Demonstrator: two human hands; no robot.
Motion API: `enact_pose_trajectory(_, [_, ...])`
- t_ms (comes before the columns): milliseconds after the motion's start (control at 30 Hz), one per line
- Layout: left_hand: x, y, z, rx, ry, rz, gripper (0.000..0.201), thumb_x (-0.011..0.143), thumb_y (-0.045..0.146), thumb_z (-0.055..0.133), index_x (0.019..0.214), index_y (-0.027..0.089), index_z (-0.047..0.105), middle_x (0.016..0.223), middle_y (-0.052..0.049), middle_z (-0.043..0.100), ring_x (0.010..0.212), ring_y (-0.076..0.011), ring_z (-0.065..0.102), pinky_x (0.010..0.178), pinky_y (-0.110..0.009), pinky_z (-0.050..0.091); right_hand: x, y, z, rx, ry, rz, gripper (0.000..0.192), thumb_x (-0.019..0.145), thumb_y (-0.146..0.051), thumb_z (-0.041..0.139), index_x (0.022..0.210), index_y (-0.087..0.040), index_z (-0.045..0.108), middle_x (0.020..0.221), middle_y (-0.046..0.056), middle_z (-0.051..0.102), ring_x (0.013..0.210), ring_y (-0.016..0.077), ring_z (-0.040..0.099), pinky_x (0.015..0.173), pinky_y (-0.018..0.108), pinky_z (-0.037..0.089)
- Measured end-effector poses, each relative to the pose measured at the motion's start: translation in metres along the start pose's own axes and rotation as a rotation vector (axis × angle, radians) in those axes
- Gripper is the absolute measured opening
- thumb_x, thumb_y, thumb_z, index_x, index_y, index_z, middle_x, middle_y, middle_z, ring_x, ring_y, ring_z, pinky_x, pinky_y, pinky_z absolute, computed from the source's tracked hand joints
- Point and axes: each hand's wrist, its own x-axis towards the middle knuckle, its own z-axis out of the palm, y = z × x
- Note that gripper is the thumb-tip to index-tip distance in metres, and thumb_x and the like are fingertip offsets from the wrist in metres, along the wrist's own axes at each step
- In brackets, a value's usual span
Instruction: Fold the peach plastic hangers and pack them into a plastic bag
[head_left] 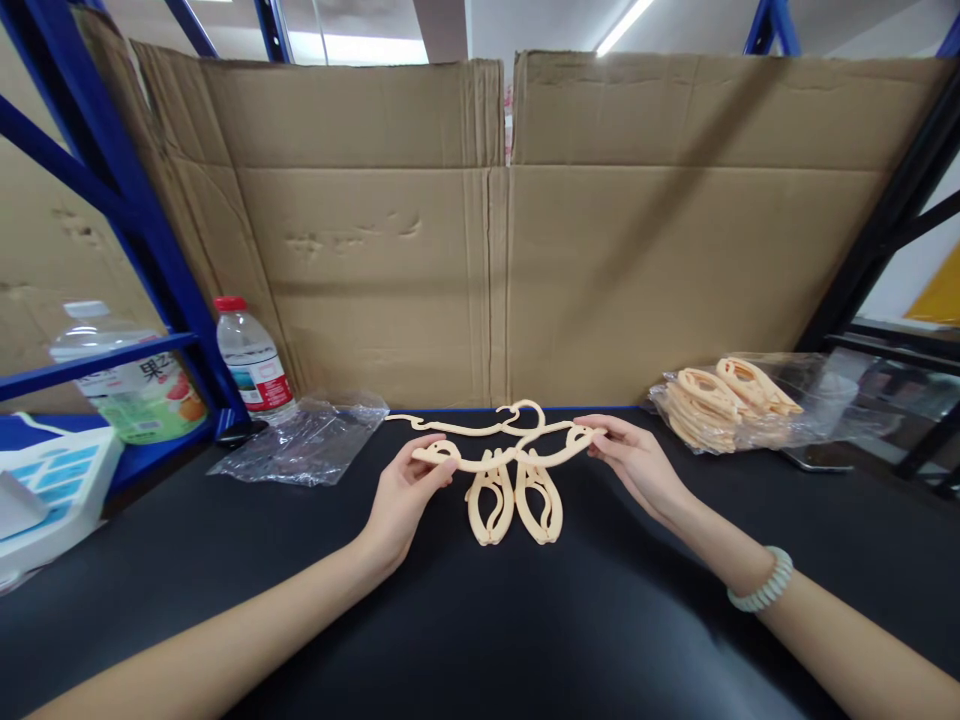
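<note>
A cream plastic folding hanger [480, 464] is spread wide between my hands above the black table. My left hand [409, 490] pinches its left arm end, thumb in front. At the other end, my right hand [634, 460] grips the right arm tip between thumb and fingers. The hook [534, 412] points up in the middle. Just below lie two folded cream hangers [491, 512], side by side on the table. Behind the held one, another unfolded hanger [457, 430] rests near the cardboard, partly covered by it.
A clear bag of folded hangers [720, 405] lies at the right, beside a phone-like dark slab [817, 458]. On the left are a crumpled plastic bag [307, 440], a red-capped water bottle [255, 360] and a larger bottle [135, 380]. Cardboard [375, 270] walls the back.
</note>
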Motion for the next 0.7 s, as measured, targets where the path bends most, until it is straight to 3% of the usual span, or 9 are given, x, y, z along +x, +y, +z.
enact_pose_trajectory(133, [-0.004, 0.001, 0.006, -0.02, -0.028, -0.026, 0.034, 0.064, 0.028, 0.077, 0.09, 0.013, 0.062, 0.072, -0.001, 0.062, 0.064, -0.011, 0.055, 0.063, -0.023, 0.045, -0.009, -0.004, 0.013, 0.171, -0.009, 0.064, 0.039, 0.069, -0.037, 0.073, 0.1, -0.019, 0.058, 0.079, 0.002, 0.06, 0.069, 0.0146, 0.057, 0.069, 0.032, 0.05])
enact_pose_trajectory(233, [-0.011, 0.003, 0.012, 0.028, -0.117, -0.061, 0.026, 0.066, 0.031, 0.075, 0.081, 0.013, 0.063, 0.072, -0.002, 0.064, 0.066, -0.013, 0.057, 0.065, -0.025, 0.046, -0.018, -0.006, 0.027, 0.252, -0.066, 0.115, 0.039, 0.067, -0.038, 0.077, 0.09, -0.021, 0.05, 0.071, -0.002, 0.057, 0.059, 0.0118, 0.054, 0.061, 0.03, 0.05])
enact_pose_trajectory(467, [-0.027, 0.005, 0.02, 0.12, -0.287, -0.045, 0.026, 0.071, 0.036, 0.072, 0.083, 0.015, 0.062, 0.07, -0.001, 0.062, 0.069, -0.0147, 0.059, 0.068, -0.027, 0.048, -0.034, -0.012, 0.045, 0.145, -0.273, 0.12, 0.033, 0.072, -0.042, 0.075, 0.074, -0.018, 0.052, 0.073, 0.001, 0.061, 0.066, 0.0136, 0.058, 0.067, 0.03, 0.051])
enact_pose_trajectory(700, [-0.027, 0.004, 0.019, 0.102, -0.261, -0.009, 0.033, 0.073, 0.036, 0.071, 0.096, 0.016, 0.057, 0.071, -0.001, 0.063, 0.072, -0.0165, 0.062, 0.07, -0.028, 0.05, -0.036, -0.018, 0.04, 0.078, -0.515, 0.113, 0.03, 0.081, -0.044, 0.066, 0.083, -0.014, 0.062, 0.078, 0.005, 0.063, 0.072, 0.0158, 0.061, 0.071, 0.031, 0.051])
